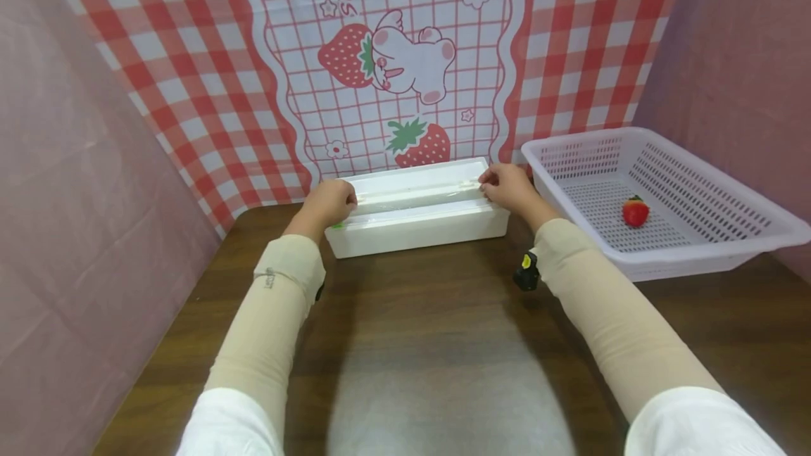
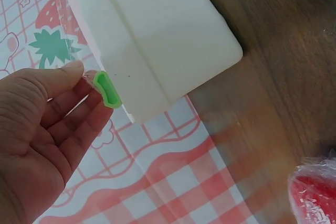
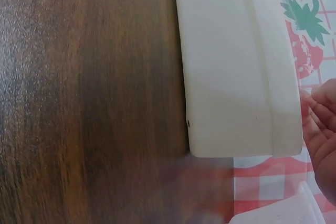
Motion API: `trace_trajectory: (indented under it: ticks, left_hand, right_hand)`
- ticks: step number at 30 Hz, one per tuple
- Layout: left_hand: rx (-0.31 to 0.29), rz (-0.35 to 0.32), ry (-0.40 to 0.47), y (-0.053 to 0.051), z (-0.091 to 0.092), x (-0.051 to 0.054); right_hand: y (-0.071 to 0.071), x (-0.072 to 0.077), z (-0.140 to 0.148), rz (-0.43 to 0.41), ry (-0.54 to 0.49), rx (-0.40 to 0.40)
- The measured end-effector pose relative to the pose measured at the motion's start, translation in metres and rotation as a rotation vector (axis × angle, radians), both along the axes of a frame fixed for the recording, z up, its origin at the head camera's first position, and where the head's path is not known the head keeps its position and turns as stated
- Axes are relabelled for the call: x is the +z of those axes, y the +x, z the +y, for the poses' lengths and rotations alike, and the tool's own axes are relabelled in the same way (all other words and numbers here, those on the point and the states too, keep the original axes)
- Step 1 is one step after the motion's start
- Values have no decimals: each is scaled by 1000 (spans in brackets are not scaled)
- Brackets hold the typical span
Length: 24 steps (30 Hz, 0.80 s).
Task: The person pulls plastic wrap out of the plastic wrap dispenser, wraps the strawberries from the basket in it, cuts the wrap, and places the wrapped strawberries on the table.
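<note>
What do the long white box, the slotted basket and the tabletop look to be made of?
White box: probably rigid plastic with a low sheen; its smooth faces and rounded corners suggest moulding.
Slotted basket: likely moulded plastic, whitish, with regular slots and a smooth rolled rim.
Tabletop: brown wood grain with a glossy reflection; varnished wood or laminate, I can't tell which.

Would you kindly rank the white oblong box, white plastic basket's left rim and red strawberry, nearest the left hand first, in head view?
1. Box, beside the hand.
2. Basket's left rim, rightward.
3. Strawberry, farther right, inside the basket.
</note>
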<state>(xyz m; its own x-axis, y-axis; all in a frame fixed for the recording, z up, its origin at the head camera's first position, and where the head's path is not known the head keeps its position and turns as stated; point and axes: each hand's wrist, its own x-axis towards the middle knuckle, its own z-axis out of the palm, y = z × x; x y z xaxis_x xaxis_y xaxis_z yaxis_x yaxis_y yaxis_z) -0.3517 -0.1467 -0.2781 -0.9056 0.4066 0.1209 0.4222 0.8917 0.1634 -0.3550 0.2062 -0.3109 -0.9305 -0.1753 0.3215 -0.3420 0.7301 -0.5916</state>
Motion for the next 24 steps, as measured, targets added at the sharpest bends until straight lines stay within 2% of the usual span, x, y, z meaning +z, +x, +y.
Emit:
trace_trajectory:
  ticks: [5,13,24]
  left_hand:
    - [17,-16,-32,-3,1,0]
    - [19,-20,-71,-4,1,3]
    - [30,19,-3,-5,-1,4]
  right_hand:
    - [-1,-3,-3,5,19,12]
    - [1,-2,-7,19,40,-60]
    - [-2,3,-6,44,33,-88]
